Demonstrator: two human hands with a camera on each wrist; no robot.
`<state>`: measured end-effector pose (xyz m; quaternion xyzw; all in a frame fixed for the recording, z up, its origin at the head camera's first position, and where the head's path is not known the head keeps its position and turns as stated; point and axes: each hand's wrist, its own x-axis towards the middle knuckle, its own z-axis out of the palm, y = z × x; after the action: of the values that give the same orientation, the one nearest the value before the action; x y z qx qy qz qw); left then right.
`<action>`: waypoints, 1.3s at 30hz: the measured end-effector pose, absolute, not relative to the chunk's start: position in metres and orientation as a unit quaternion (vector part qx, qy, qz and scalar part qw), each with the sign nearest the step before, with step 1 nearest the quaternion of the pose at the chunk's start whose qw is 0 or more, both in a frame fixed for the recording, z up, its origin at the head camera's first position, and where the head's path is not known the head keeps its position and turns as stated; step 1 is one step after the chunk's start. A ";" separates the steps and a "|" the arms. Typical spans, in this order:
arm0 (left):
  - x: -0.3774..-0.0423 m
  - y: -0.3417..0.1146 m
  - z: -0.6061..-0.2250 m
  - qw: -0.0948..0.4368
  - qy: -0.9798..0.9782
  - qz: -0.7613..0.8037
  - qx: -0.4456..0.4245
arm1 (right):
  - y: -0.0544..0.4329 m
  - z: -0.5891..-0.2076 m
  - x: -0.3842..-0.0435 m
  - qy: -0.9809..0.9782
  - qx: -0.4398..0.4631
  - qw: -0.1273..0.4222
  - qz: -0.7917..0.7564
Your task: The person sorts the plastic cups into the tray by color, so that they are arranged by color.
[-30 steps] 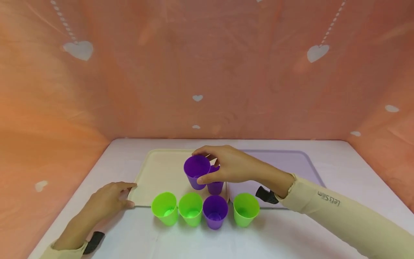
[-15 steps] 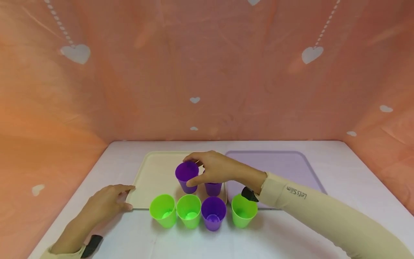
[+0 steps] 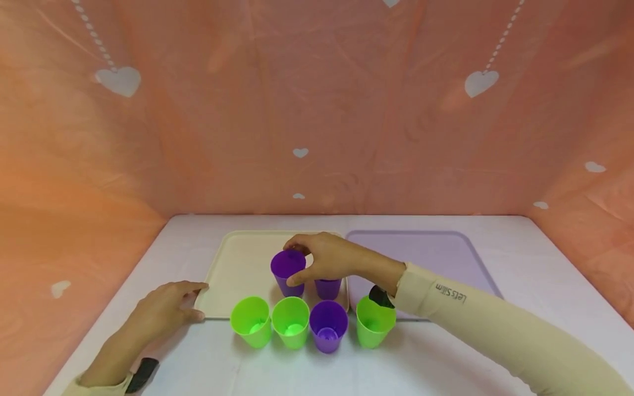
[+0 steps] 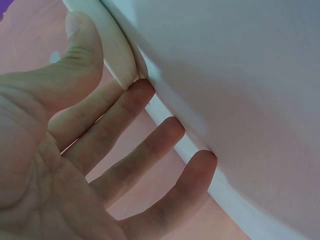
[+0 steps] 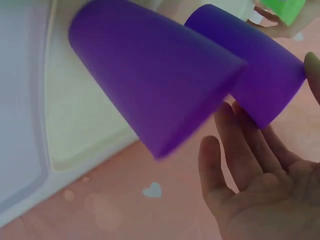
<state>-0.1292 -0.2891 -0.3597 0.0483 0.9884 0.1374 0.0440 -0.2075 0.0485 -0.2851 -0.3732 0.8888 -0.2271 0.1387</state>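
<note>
Purple cup is mouth up within the cream tray, right of its middle; whether its base touches down I cannot tell. The right hand grips it, thumb against the near side and fingers behind the rim. Dark inner wall shows through its mouth. Just beside it, a second purple cup is in the same tray, its mouth hidden by that hand from the head view.

In front of the trays, upright on the white bench, stand a green cup, another green cup, a third purple cup and, set slightly apart, a last green cup partly behind a black strap. Inner bottoms show in the first three. The left hand, fingers extended, touches the cream tray's left edge. Right of that tray lies a lilac tray; behind hangs pink cloth with white hearts.
</note>
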 end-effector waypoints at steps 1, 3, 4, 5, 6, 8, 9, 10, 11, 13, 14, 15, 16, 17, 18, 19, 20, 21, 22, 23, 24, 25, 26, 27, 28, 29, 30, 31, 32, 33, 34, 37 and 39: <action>-0.129 -0.289 -0.360 0.044 0.988 0.137 0.048 | 0.048 -0.283 -0.208 0.888 -0.374 0.141 -0.227; -0.130 -0.289 -0.360 0.045 0.989 0.136 0.046 | 0.048 -0.278 -0.209 0.886 -0.377 0.150 -0.226; -0.130 -0.289 -0.360 0.045 0.989 0.135 0.045 | 0.048 -0.275 -0.211 0.884 -0.380 0.154 -0.225; -0.130 -0.289 -0.361 0.046 0.989 0.134 0.044 | 0.048 -0.274 -0.213 0.882 -0.383 0.159 -0.222; -0.131 -0.289 -0.361 0.046 0.989 0.134 0.043 | 0.047 -0.273 -0.215 0.881 -0.386 0.163 -0.219; -0.131 -0.288 -0.362 0.048 0.988 0.137 0.045 | 0.047 -0.275 -0.220 0.879 -0.391 0.174 -0.211; -0.131 -0.288 -0.362 0.048 0.988 0.138 0.047 | 0.047 -0.277 -0.222 0.877 -0.393 0.181 -0.210; -0.131 -0.287 -0.363 0.050 0.988 0.140 0.046 | 0.047 -0.280 -0.224 0.874 -0.397 0.187 -0.209; -0.130 -0.287 -0.363 0.052 0.987 0.142 0.045 | 0.047 -0.283 -0.226 0.871 -0.400 0.195 -0.209; -0.130 -0.287 -0.364 0.055 0.987 0.145 0.046 | 0.046 -0.290 -0.228 0.862 -0.411 0.208 -0.211; -0.130 -0.286 -0.364 0.055 0.987 0.145 0.045 | 0.045 -0.292 -0.229 0.858 -0.417 0.214 -0.213; -0.130 -0.287 -0.364 0.054 0.987 0.144 0.046 | 0.044 -0.295 -0.230 0.854 -0.422 0.218 -0.213; -0.130 -0.287 -0.364 0.053 0.987 0.145 0.045 | 0.044 -0.297 -0.231 0.851 -0.427 0.220 -0.213; -0.129 -0.287 -0.364 0.051 0.987 0.144 0.045 | 0.043 -0.299 -0.231 0.850 -0.430 0.221 -0.211; -0.129 -0.288 -0.363 0.049 0.987 0.144 0.047 | 0.043 -0.300 -0.232 0.850 -0.431 0.220 -0.210; -0.129 -0.288 -0.363 0.046 0.987 0.144 0.047 | 0.042 -0.301 -0.232 0.851 -0.430 0.218 -0.209; -0.129 -0.288 -0.363 0.044 0.987 0.144 0.049 | 0.042 -0.301 -0.232 0.854 -0.425 0.216 -0.208; -0.129 -0.289 -0.363 0.042 0.987 0.144 0.050 | 0.042 -0.302 -0.232 0.857 -0.421 0.213 -0.206; -0.129 -0.289 -0.363 0.041 0.988 0.143 0.050 | 0.042 -0.302 -0.232 0.860 -0.418 0.210 -0.205; -0.129 -0.289 -0.362 0.040 0.988 0.143 0.050 | 0.042 -0.302 -0.232 0.863 -0.414 0.206 -0.204; -0.130 -0.290 -0.362 0.040 0.988 0.143 0.051 | 0.042 -0.302 -0.232 0.864 -0.412 0.204 -0.206; -0.129 -0.290 -0.362 0.040 0.988 0.142 0.049 | 0.042 -0.303 -0.232 0.864 -0.410 0.203 -0.209; -0.129 -0.290 -0.362 0.041 0.988 0.142 0.049 | 0.043 -0.303 -0.232 0.864 -0.410 0.202 -0.212; -0.129 -0.290 -0.362 0.042 0.988 0.142 0.047 | 0.043 -0.304 -0.231 0.863 -0.409 0.202 -0.216; -0.129 -0.290 -0.362 0.043 0.988 0.142 0.046 | 0.043 -0.305 -0.231 0.863 -0.407 0.203 -0.222; -0.129 -0.290 -0.362 0.043 0.988 0.142 0.046 | 0.044 -0.305 -0.230 0.861 -0.405 0.205 -0.229; -0.129 -0.290 -0.362 0.043 0.988 0.142 0.046 | 0.044 -0.306 -0.230 0.859 -0.402 0.209 -0.238; -0.129 -0.290 -0.362 0.042 0.988 0.142 0.046 | 0.045 -0.307 -0.230 0.858 -0.398 0.213 -0.244; -0.129 -0.290 -0.362 0.042 0.988 0.143 0.046 | 0.046 -0.307 -0.229 0.858 -0.394 0.216 -0.248; -0.129 -0.290 -0.362 0.041 0.988 0.143 0.047 | 0.046 -0.308 -0.229 0.859 -0.390 0.219 -0.251; -0.129 -0.289 -0.362 0.040 0.988 0.143 0.049 | 0.047 -0.309 -0.229 0.859 -0.386 0.221 -0.254; -0.129 -0.288 -0.361 0.039 0.988 0.144 0.049 | 0.048 -0.311 -0.229 0.861 -0.381 0.223 -0.254; -0.129 -0.288 -0.361 0.039 0.987 0.145 0.050 | 0.049 -0.312 -0.229 0.860 -0.382 0.223 -0.254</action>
<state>-0.1289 -0.2879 -0.3607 0.0499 0.9874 0.1451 0.0389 -0.2294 0.0488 -0.3123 -0.3823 0.8601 -0.2535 0.2233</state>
